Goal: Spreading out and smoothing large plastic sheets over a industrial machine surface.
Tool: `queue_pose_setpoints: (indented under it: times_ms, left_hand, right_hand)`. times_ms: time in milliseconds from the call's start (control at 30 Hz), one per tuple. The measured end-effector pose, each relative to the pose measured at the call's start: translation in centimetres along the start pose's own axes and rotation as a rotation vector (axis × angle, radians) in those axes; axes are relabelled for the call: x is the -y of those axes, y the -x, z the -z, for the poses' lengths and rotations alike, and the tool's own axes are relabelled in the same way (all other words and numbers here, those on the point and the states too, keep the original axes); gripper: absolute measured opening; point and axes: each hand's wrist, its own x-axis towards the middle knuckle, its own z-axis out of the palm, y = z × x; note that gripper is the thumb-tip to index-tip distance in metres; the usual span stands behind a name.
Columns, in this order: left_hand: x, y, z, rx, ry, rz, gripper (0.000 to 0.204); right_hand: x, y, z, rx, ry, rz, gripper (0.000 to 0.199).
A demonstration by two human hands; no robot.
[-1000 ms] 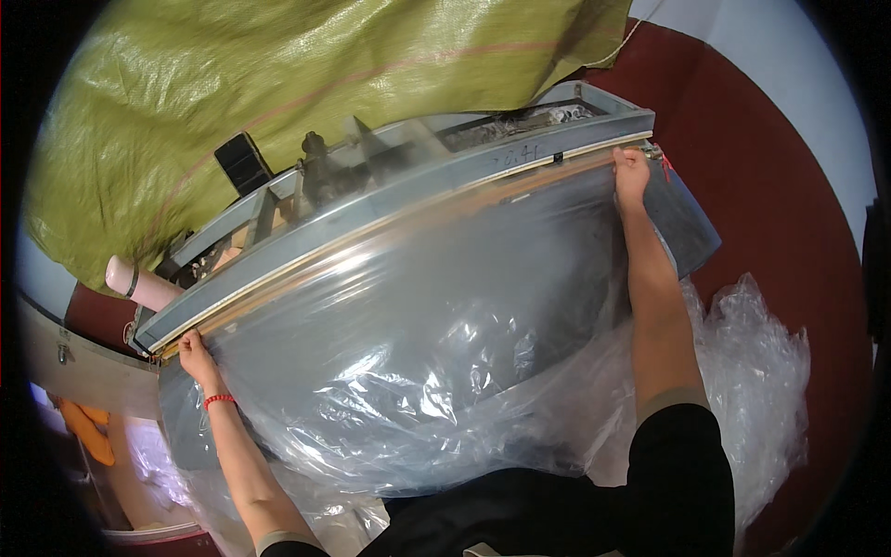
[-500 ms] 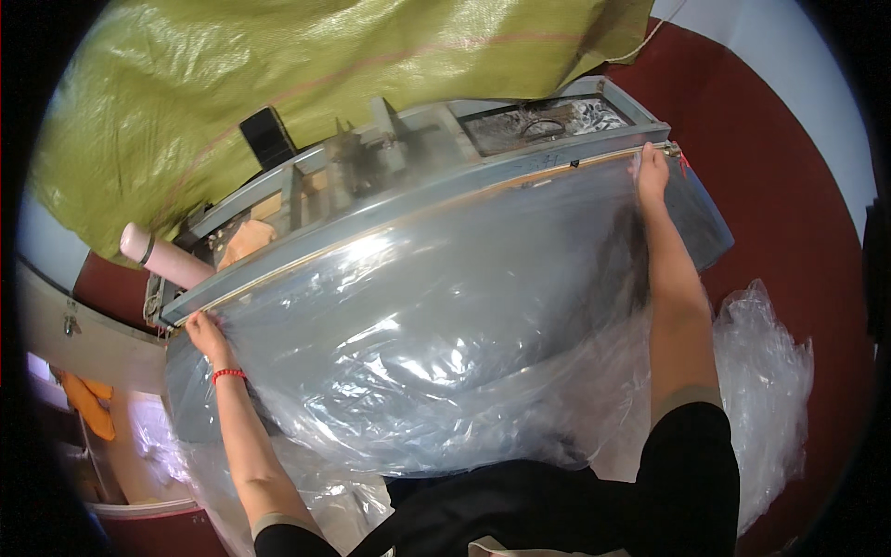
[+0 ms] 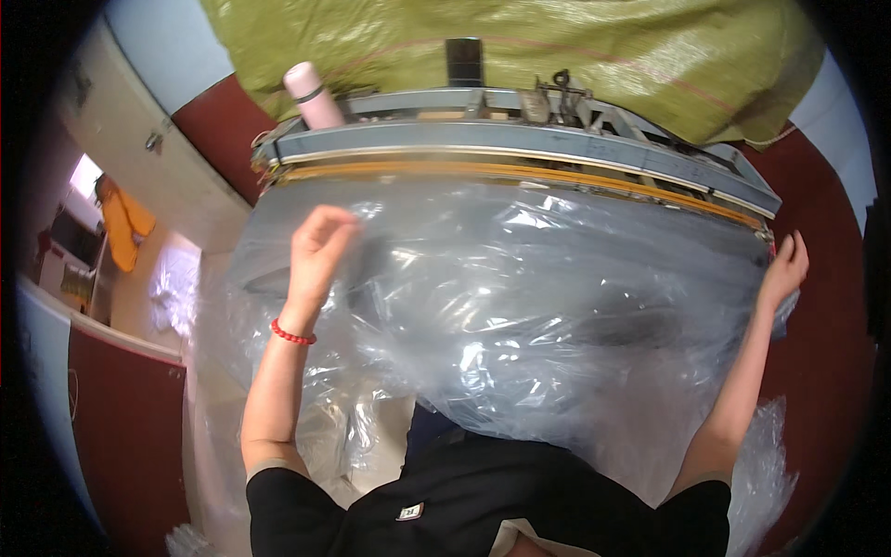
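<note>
A wide sheet of clear plastic film point(image 3: 557, 306) spreads over a grey surface and drapes toward my body. Above its left part, my left hand point(image 3: 320, 251) hangs with its fingers curled together; nothing shows in them, and the fingertips are slightly blurred. My right hand point(image 3: 787, 265) is beside the right end of the metal frame, its thumb and fingers apart and nothing between them. Along the film's far side runs a long grey metal bar point(image 3: 520, 147), with orange-yellow strips point(image 3: 548, 176) just below it.
Behind the bar stand a pink bottle point(image 3: 316, 97), a dark phone point(image 3: 464, 62) and a black metal fitting point(image 3: 563, 93). A yellow-green woven sheet point(image 3: 594, 37) covers the back. More crumpled film point(image 3: 766, 455) hangs at the right. On the left is a door point(image 3: 148, 121).
Both hands have left the bar's ends. My left hand has come nearer and inward; my right hand has shifted outward. The view has turned, so the bar now lies more level.
</note>
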Motion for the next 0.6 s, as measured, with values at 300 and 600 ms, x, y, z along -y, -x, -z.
queue_pose_setpoints:
  times_ms: [300, 600]
  left_hand:
    - [-4.2, 5.3, 2.0, 0.063, -0.396, -0.249, 0.013]
    - [0.4, 11.7, 5.2, 0.719, -0.389, 0.289, 0.015]
  right_hand:
    - [38.6, 14.6, -1.3, 1.076, -1.047, 0.472, 0.028]
    - [22.9, 14.1, -6.1, 1.247, -0.763, -0.257, 0.013]
